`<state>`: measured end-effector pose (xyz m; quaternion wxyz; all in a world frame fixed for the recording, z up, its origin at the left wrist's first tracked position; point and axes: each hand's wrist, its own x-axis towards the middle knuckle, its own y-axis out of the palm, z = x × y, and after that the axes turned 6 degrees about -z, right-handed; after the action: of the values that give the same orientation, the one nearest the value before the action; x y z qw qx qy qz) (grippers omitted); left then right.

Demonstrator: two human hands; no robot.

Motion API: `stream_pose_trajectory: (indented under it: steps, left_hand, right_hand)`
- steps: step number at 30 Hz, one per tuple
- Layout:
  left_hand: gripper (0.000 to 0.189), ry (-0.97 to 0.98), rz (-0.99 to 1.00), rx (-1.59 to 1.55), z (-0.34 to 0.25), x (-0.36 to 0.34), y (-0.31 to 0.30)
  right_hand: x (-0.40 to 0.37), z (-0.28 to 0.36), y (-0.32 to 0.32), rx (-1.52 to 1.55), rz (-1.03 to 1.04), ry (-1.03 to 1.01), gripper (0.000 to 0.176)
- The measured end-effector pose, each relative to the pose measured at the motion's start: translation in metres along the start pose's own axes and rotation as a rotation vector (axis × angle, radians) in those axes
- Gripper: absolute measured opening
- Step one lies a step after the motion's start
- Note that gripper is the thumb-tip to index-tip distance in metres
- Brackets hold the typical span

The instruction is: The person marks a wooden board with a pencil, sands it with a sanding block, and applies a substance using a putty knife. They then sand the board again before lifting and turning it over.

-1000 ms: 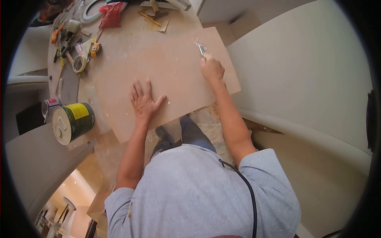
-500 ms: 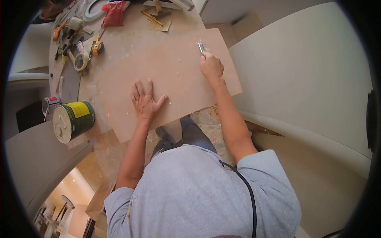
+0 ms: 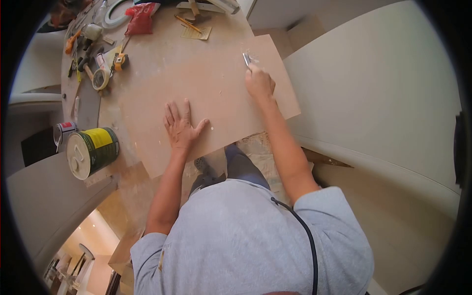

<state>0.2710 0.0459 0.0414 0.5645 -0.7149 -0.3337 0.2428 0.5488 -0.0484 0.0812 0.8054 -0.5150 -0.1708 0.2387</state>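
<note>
A thin, pale wooden board (image 3: 162, 93) lies at an angle on the workbench. My left hand (image 3: 182, 129) presses flat on it near the close edge, fingers spread. Towards the far right corner, my right hand (image 3: 260, 82) is closed around a narrow, silver-bladed hand tool (image 3: 247, 59) that looks like a chisel. Its handle is hidden in my fist, and the metal end points away from me at the board. Pale shavings (image 3: 252, 55) lie beside the metal end. A small white spot (image 3: 212, 128) shows by my left thumb.
A green and yellow can (image 3: 101, 147) stands left of the board, near a smaller tin (image 3: 64, 132). Farther back are a tape measure (image 3: 120, 61), a tape roll (image 3: 100, 78), a red bag (image 3: 141, 19), a hammer (image 3: 197, 17) and a pencil (image 3: 188, 23). Pale curved panels (image 3: 373, 93) border the right.
My right hand has moved slightly left, and the metal end of the tool tilts a little more to the left. The left hand stays in place on the board.
</note>
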Motion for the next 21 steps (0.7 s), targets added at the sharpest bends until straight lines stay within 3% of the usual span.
stream_pose_trajectory:
  steps: [9, 11, 15, 17, 21]
  left_hand:
    - [0.099, 0.021, -0.075, 0.016, -0.002, 0.004, 0.0]
    - [0.1, 0.014, -0.061, 0.02, 0.001, 0.007, 0.006]
    - [0.101, -0.011, 0.025, 0.012, -0.001, -0.001, 0.003]
    - [0.101, -0.013, -0.05, 0.009, -0.003, 0.005, 0.004]
    - [0.101, 0.005, -0.067, 0.001, -0.002, 0.009, 0.003]
  right_hand:
    - [0.018, 0.006, 0.002, -0.037, -0.019, -0.068, 0.03]
    - [0.011, 0.011, -0.006, -0.029, 0.121, 0.074, 0.034]
    - [-0.027, -0.016, 0.006, -0.023, -0.001, 0.007, 0.033]
    - [-0.007, -0.029, -0.005, 0.021, -0.107, 0.034, 0.032]
    - [-0.036, -0.033, -0.024, -0.035, 0.022, 0.14, 0.033]
